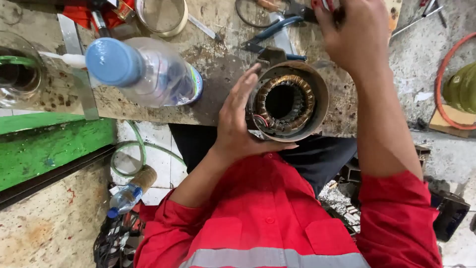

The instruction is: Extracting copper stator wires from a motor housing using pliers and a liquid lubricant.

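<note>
My left hand cups the left side of a round metal motor stator, which stands on end at the near edge of the worn workbench. Copper windings ring its open bore. My right hand reaches past the stator to the far side of the bench, with its fingers curled over dark-handled pliers and something red. Its palm is hidden, so what it holds does not show.
A clear plastic bottle with a blue cap lies left of the stator. Blue-handled pliers, a round tin and a glass jar also sit on the bench. An orange hose loop lies at the right. Below are a green board and a small bottle.
</note>
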